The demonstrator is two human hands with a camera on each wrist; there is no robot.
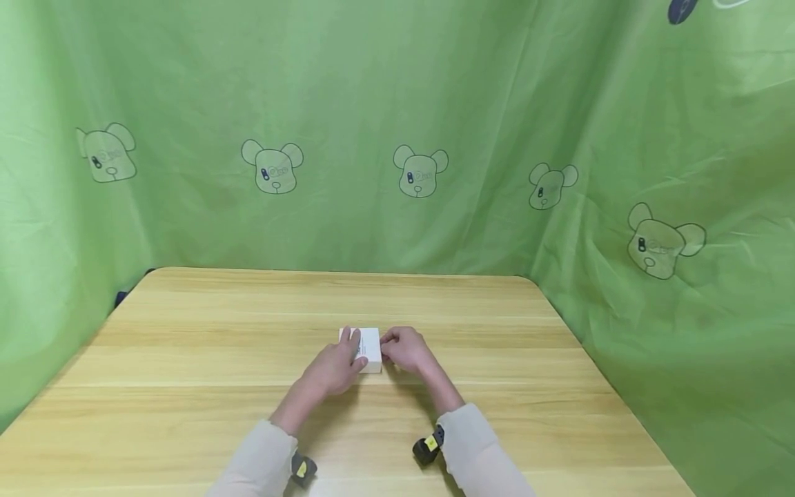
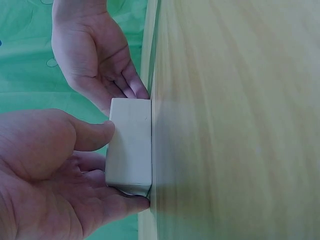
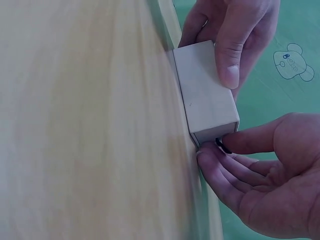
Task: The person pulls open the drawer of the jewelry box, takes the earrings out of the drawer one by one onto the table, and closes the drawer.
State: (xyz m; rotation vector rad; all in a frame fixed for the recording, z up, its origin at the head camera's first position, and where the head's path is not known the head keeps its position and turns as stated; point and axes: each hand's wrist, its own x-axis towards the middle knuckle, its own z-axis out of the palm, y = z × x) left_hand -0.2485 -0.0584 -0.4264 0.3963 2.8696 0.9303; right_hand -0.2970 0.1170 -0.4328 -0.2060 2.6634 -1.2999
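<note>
A small white box (image 1: pixel 371 339) with fine print on top lies on the wooden table. My left hand (image 1: pixel 334 366) grips it from the left, with the thumb on its near top edge and fingers over the top and far left side. In the left wrist view, that thumb presses the edge of the box (image 2: pixel 130 145). On the box's right end a short black tab (image 3: pixel 223 146) sticks out. The right hand (image 3: pixel 285 170) pinches this tab between thumb and curled fingers, close against the box. What the tab belongs to is hidden.
The light wooden table (image 1: pixel 186 331) extends around both hands, with rounded far corners. Green curtains (image 1: pixel 348 228) with printed bear heads hang behind it and at the sides. Black wrist cameras (image 1: pixel 427 449) sit under both sleeves, low over the tabletop.
</note>
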